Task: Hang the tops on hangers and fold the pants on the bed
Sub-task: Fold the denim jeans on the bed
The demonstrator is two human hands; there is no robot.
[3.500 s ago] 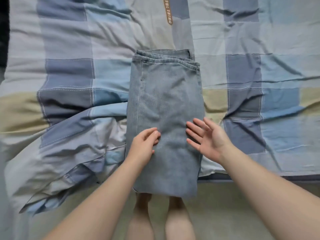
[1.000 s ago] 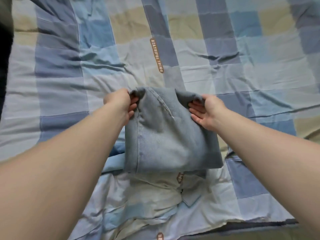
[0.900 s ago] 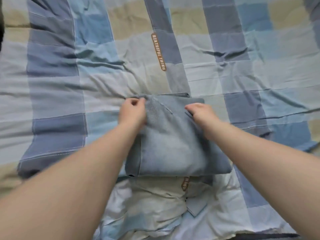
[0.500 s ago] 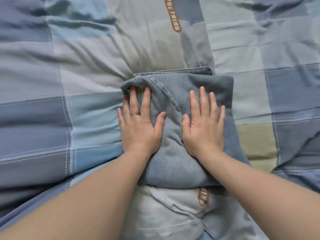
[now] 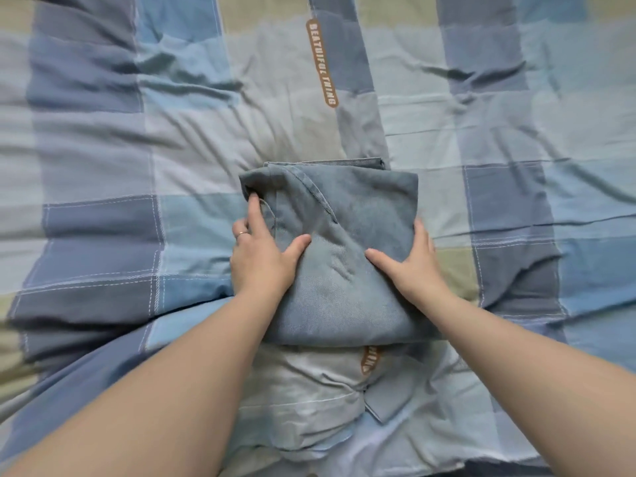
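A pair of light blue jeans point(image 5: 364, 208), folded into a thick square bundle, lies on the checked bed cover point(image 5: 137, 149) in the middle of the view. My left hand point(image 5: 261, 259) holds the bundle's left edge, thumb on top and the other fingers along and under the side. My right hand point(image 5: 413, 266) holds the right edge the same way, its thumb on the denim and its fingers wrapped round the side, partly hidden. No tops or hangers are in view.
The cover is wrinkled, with a bunched, turned-back fold point(image 5: 309, 407) just below the jeans near the bed's front edge. A brown text label point(image 5: 321, 63) is printed on the cover beyond the jeans. Flat cover stretches left, right and behind.
The jeans went from a long strip to a folded square. Half a second ago both palms pressed flat on top; now the hands have slid outward and grip the bundle's left and right edges.
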